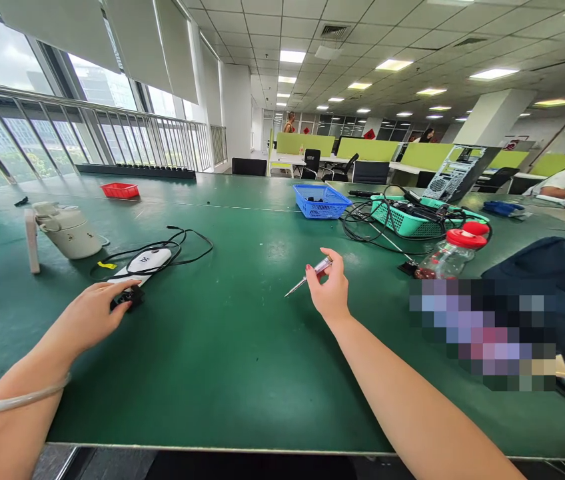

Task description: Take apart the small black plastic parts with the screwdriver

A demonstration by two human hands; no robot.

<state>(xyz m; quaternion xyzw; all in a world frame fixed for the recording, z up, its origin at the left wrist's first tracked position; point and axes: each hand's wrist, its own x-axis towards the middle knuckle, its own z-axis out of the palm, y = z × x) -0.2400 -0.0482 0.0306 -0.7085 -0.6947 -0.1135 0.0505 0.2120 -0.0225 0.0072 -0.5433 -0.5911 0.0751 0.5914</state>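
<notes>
The small black part (136, 297) is pinched between the thumb and fingers of the left hand (87, 315), just beside the white rounded device (151, 261) on the glossy green tabletop (202, 380). The slim, pointed metal-shafted tool with a translucent handle (321, 267) is clamped in the fingers of the right hand (331, 290), well apart from the part. The part should be steadied firmly, and the tool's tip directed away from fingers.

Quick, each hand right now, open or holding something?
Left hand: closed on a small black object.
Right hand: closed, holding a screwdriver by its handle.
</notes>
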